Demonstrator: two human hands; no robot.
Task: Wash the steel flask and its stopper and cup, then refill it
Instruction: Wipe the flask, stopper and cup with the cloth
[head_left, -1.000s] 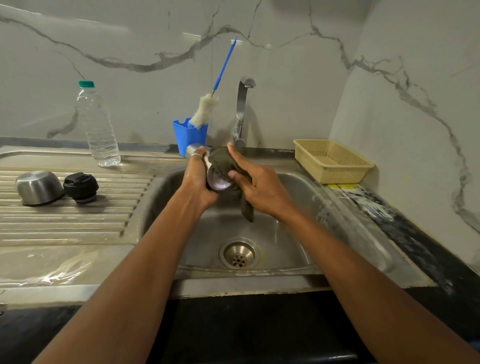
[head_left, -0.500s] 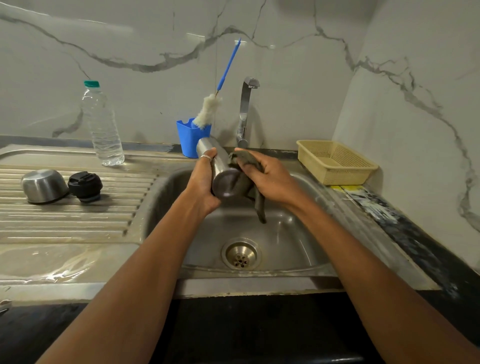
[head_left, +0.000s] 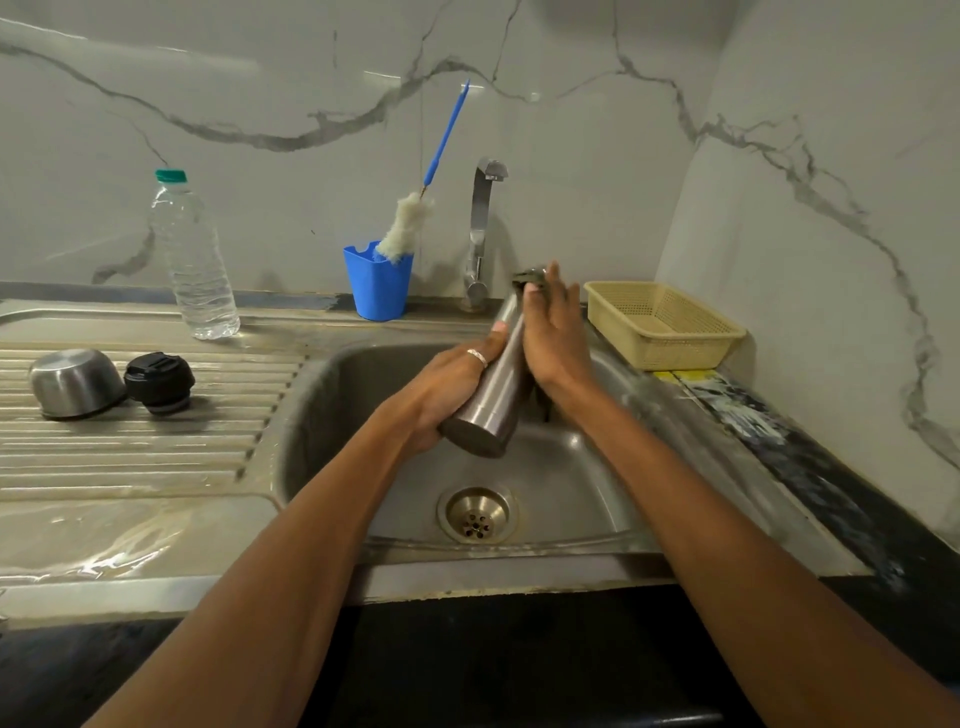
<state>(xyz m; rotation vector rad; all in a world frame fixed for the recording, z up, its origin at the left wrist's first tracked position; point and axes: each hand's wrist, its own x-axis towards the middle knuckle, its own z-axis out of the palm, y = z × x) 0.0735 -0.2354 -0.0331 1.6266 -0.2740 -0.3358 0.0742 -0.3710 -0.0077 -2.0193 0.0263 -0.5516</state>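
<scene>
One flask (head_left: 493, 395): your left hand (head_left: 447, 384) is gripping it over the sink (head_left: 332, 415), your right hand (head_left: 556, 338) holding one cloth (head_left: 532, 275) on it. One cup (head_left: 72, 382), one stopper (head_left: 158, 382) are sitting on the wet bench (head_left: 130, 519).

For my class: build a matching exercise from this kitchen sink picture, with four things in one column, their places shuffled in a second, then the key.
Things
1. cylindrical steel flask
2. round black stopper
3. clear plastic bottle with green cap
4. white brush with blue handle

Places
A. in the blue plastic cup
B. on the ribbed draining board, beside the upturned steel cup
C. gripped by the left hand above the sink
D. upright at the board's back edge

Pairs: 1-C, 2-B, 3-D, 4-A
</scene>
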